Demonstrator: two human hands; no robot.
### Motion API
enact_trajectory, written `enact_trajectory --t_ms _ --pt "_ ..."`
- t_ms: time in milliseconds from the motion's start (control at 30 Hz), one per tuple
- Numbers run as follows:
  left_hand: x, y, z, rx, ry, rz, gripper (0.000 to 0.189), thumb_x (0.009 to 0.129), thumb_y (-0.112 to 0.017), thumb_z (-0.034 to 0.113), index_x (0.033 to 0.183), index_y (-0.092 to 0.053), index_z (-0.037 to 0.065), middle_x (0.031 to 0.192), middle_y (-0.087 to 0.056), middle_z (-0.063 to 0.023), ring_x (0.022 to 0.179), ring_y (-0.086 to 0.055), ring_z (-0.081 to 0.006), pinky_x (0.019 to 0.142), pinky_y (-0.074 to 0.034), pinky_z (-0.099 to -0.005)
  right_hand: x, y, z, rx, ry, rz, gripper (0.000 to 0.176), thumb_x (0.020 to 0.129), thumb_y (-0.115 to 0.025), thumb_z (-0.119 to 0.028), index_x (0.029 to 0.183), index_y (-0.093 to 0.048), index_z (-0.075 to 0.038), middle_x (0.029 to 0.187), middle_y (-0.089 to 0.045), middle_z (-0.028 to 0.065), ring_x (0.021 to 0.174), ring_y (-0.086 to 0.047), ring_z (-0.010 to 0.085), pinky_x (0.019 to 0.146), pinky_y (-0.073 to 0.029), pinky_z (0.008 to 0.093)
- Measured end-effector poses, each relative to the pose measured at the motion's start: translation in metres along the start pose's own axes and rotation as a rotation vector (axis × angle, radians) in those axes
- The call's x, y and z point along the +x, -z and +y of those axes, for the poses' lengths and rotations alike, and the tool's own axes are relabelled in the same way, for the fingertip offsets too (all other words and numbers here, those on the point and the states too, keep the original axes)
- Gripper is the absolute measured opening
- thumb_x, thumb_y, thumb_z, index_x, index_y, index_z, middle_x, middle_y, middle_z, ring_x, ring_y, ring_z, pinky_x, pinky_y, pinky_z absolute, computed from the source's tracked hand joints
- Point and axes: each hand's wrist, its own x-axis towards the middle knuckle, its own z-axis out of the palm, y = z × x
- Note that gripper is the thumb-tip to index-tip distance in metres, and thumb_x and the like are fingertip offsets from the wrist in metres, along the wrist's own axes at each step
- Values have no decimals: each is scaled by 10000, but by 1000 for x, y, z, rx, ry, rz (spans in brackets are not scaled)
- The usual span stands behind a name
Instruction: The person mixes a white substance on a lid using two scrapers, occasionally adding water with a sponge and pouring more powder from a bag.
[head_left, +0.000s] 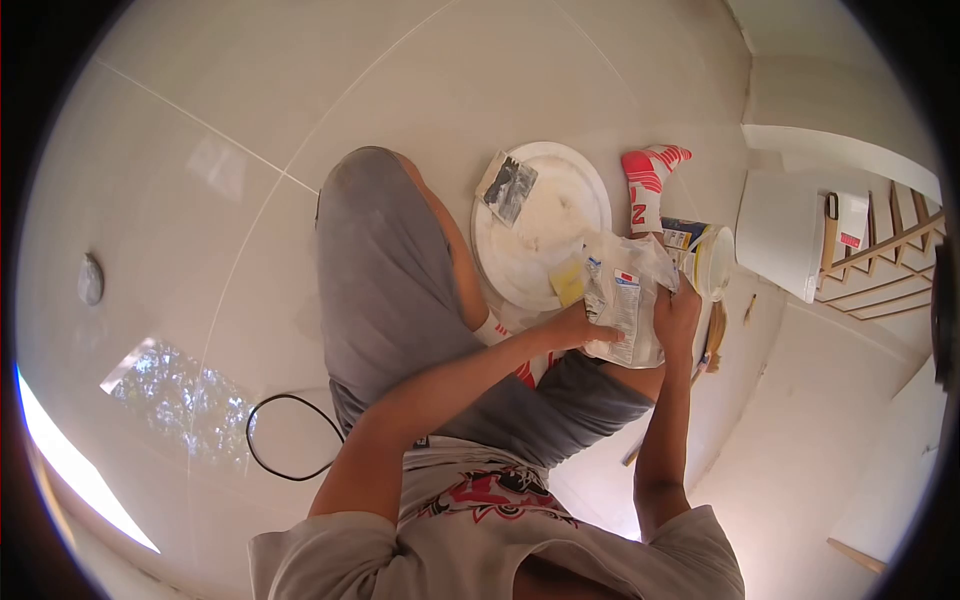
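Observation:
A clear plastic bag (628, 315) with a printed label and whitish contents is held upright between my hands. My left hand (590, 328) grips its lower left side, thumb across the front. At its upper right edge my right hand (679, 305) has its fingers closed round the plastic. Just beyond the bag, on the floor, lies a round white lid (535, 228) dusted with pale powder. A dark-faced flat piece (509, 188) rests at the lid's upper left. A yellow piece (567, 282), perhaps a sponge, lies at its lower right edge, close to the bag.
Right of the bag stands a white and blue bucket (714, 262), with a brush-like tool (714, 335) near it. My crossed legs surround the lid's near side. A black cable loop (250, 430) and a grey oval object (91, 279) lie on the tiled floor (200, 190) at left.

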Motion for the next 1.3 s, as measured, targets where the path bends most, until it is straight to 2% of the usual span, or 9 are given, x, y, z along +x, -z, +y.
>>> enact_trajectory --t_ms 267,400,500,700,767,867,1033,1167,1300 --pt "0 5 17 -45 191 -37 590 739 -709 155 1255 -452 24 1135 -582 -73 1025 -549 -163 868 -439 -281 4 -2 -2 6 34 1 277 773 -502 -4 1031 -579 58 942 -609 262 921 -573 425 813 -444 409" --pt "-3 0 26 35 145 -25 595 744 -704 166 1263 -448 29 1156 -571 -74 1036 -542 -160 861 -440 -281 7 -2 -1 38 44 35 253 756 -516 2 993 -586 57 877 -611 259 860 -584 426 756 -456 416" --pt "4 5 7 -27 30 23 594 714 -716 155 1234 -464 20 1121 -578 -74 960 -567 -153 731 -488 -270 15 -6 3 17 101 33 233 739 -532 9 959 -594 56 820 -613 256 809 -592 425 707 -465 426" --pt "6 10 9 10 70 -10 583 727 -706 144 1241 -461 21 1138 -576 -75 967 -563 -157 779 -475 -273 14 -7 2 34 148 96 252 744 -530 -1 980 -592 61 837 -615 263 825 -592 430 716 -468 427" --pt "1 6 16 -52 98 -55 613 738 -716 126 1268 -431 4 1190 -550 -87 1075 -517 -170 894 -427 -296 4 -1 2 75 107 97 250 745 -531 -6 978 -593 62 841 -615 268 833 -593 430 718 -468 429" --pt "-2 5 16 12 72 -49 619 731 -722 123 1263 -430 3 1202 -540 -94 1081 -512 -176 923 -409 -300 -1 2 -5 18 119 104 261 753 -527 -16 994 -592 63 861 -615 274 852 -591 431 726 -468 422" --pt "-6 16 -4 378 -40 -9 756 673 -759 154 1301 -366 6 1216 -530 -119 1105 -510 -224 955 -385 -325 -36 -1 12 191 -281 78 306 789 -515 -47 1070 -572 59 931 -625 249 922 -617 332 803 -447 353" --pt "-16 23 9 742 12 104 895 587 -780 200 1334 -316 37 1226 -497 -190 1145 -486 -324 952 -392 -379 -68 -1 11 150 -349 153 304 807 -509 -65 1074 -579 61 941 -643 190 896 -624 280 797 -458 338" --pt "-22 19 32 980 -16 164 931 568 -766 187 1359 -292 60 1176 -497 -202 1108 -488 -346 928 -407 -392 -89 -49 50 1141 -304 214 287 855 -528 -97 1103 -569 42 1018 -627 97 931 -597 195 823 -459 310"
